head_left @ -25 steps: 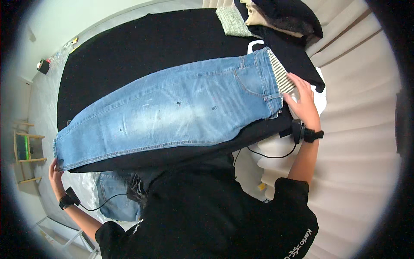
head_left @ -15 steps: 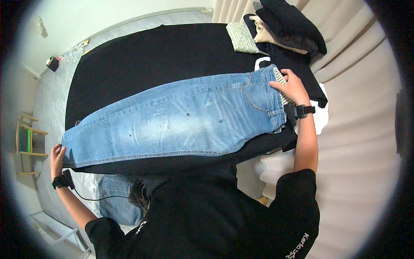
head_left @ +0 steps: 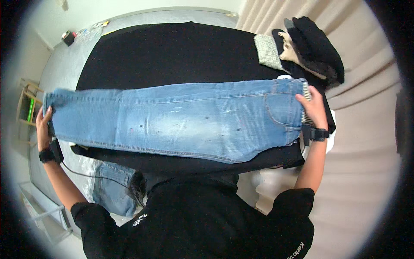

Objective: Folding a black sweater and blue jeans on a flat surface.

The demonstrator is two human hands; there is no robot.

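Observation:
A pair of light blue jeans (head_left: 181, 118), folded lengthwise with faded patches and small dark spots, stretches across the black-covered table (head_left: 172, 56). My left hand (head_left: 44, 127) grips the hem end at the far left, its thumb on top of the denim and the other fingers partly hidden. At the other end, my right hand (head_left: 313, 105) holds the waistband, thumb on the front and fingers at the striped inner lining. The hem end reaches past the table's left edge. Each wrist wears a black strap with a small device.
A pile of folded dark clothes (head_left: 317, 49) lies at the back right beside a pale green knitted piece (head_left: 267, 51). Beige curtains (head_left: 362, 142) hang on the right. More jeans (head_left: 113, 190) lie below the table's front left, and a wooden rack (head_left: 26, 108) stands at the left.
The hem end has risen away from me with my left hand, bringing the jeans nearly straight across. My right hand still holds the waistband. The view has shifted slightly.

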